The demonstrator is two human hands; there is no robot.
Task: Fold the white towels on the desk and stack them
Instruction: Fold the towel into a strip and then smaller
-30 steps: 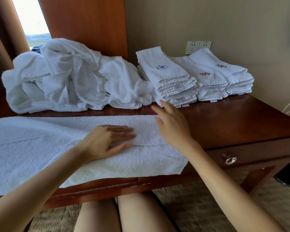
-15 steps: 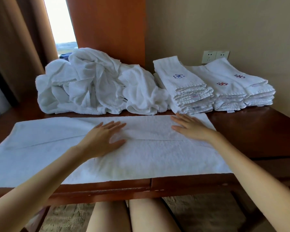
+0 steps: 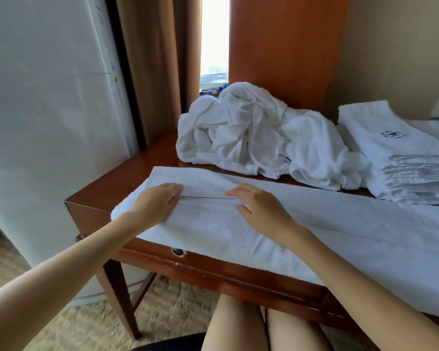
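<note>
A long white towel (image 3: 352,231), folded lengthwise, lies flat along the front of the wooden desk (image 3: 107,193). My left hand (image 3: 155,203) rests flat on its left end with straight fingers. My right hand (image 3: 261,211) presses flat on the towel just right of it, fingers along the fold seam. Behind lies a crumpled heap of unfolded white towels (image 3: 259,138). At the right stands a stack of folded white towels (image 3: 401,158) with a blue emblem on top.
A white wall panel (image 3: 48,122) stands left of the desk, brown curtains (image 3: 150,72) and a window behind. A drawer knob (image 3: 179,252) sits under the desk's front edge. My legs are under the desk, above beige carpet (image 3: 167,315).
Both hands have slid left along the towel toward its left end, and the view has swung left. The second folded stack is out of frame.
</note>
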